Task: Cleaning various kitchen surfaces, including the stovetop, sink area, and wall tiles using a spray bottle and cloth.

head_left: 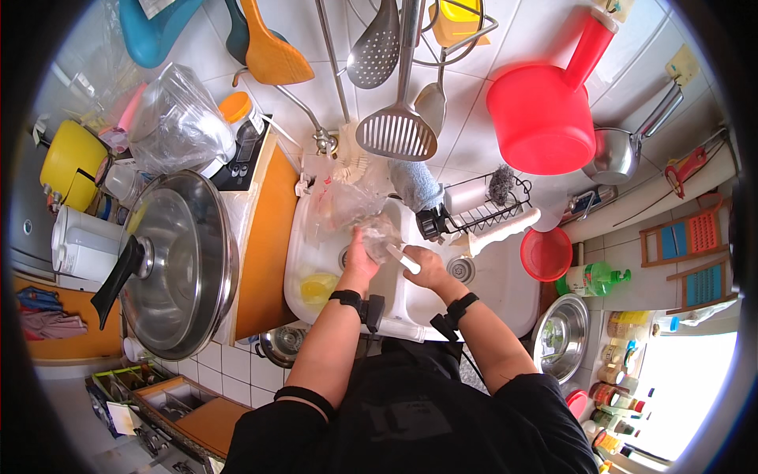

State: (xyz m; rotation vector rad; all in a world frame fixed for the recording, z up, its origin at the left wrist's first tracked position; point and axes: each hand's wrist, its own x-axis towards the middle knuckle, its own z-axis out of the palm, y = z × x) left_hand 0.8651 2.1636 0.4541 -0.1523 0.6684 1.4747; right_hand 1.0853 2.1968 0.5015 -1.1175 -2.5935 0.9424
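Over the divider of a white double sink (497,296), my left hand (360,258) holds a clear, glassy container (379,234). My right hand (427,266) grips a white handle (404,259), whose far end reaches the container; what tool it belongs to is hidden. A crumpled clear plastic bag (337,204) hangs just beyond my left hand. In the left basin lies a yellow item (318,288), too unclear to name. The right basin's drain strainer (461,269) shows beside my right hand.
A black wire rack (485,219) with a scouring pad stands behind the right basin. Slotted turners (397,133) and a red dipper (542,118) hang above. A large lidded pan (177,266) stands left, a steel bowl (561,338) and green bottle (592,279) right.
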